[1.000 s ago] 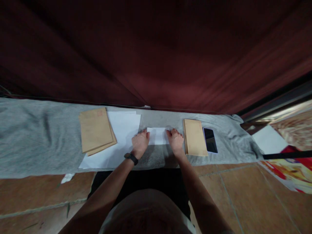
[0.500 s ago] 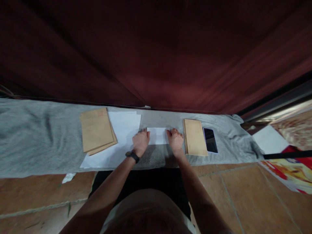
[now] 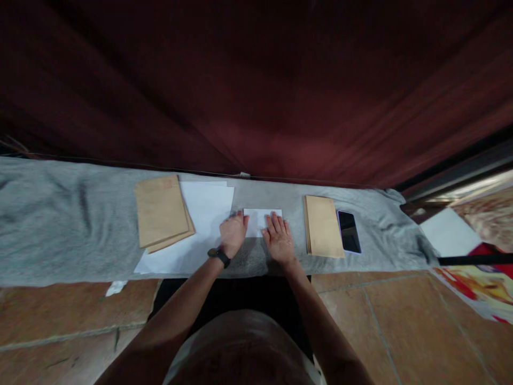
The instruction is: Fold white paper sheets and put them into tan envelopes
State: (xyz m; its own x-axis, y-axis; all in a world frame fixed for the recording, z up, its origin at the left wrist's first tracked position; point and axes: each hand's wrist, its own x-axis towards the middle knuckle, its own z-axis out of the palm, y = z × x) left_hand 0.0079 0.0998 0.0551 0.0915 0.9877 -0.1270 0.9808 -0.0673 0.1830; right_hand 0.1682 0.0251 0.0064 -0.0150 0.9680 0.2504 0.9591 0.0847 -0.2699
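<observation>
A folded sheet of white paper lies on the grey cloth in front of me. My left hand, with a dark watch at the wrist, is closed at the paper's left edge, thumb on top and fingers curled at the side. Flat on the paper's right part rests my right hand, its fingers stretched out and slightly spread. Beside my left hand are larger loose white sheets, partly under a stack of brown envelopes. Another pile of brown envelopes lies right of my right hand.
A phone lies beside the right envelope pile. The grey cloth covers the narrow surface, with a dark red curtain hanging behind it. A white sheet and a colourful printed bag or poster are at the far right.
My right hand has let go of the paper's right edge, moved inward to the left and flattened onto the paper. My left hand stays at the left edge.
</observation>
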